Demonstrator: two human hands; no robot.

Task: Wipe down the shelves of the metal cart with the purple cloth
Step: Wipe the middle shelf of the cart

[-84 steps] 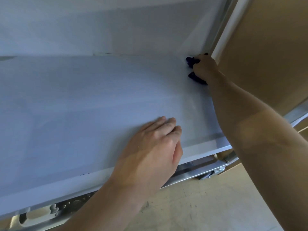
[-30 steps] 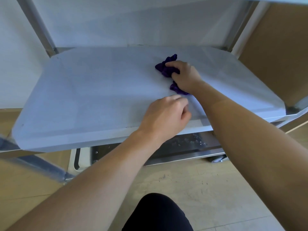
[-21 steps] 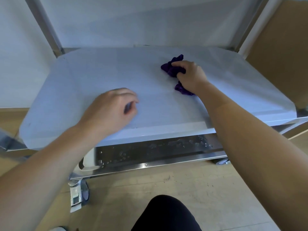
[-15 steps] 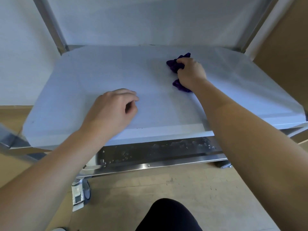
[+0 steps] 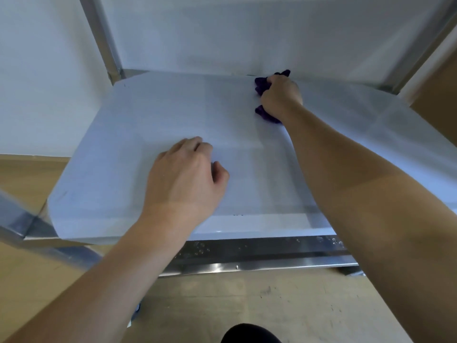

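Cloth (image 5: pixel 261 85) bunched beneath clutching right hand (image 5: pixel 280 96) at shelf (image 5: pixel 148 107) rear; left hand (image 5: pixel 183 177) loosely curled.

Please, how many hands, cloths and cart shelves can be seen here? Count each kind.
Hands: 2 (left hand, right hand)
Purple cloth: 1
Cart shelves: 2 (wiped shelf, lower shelf)
Total: 5

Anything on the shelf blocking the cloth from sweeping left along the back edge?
Nothing visible there. The right hand grips the purple cloth at the back edge of the shelf, and that strip is bare to its left. The left hand rests nearer the front, outside that path.
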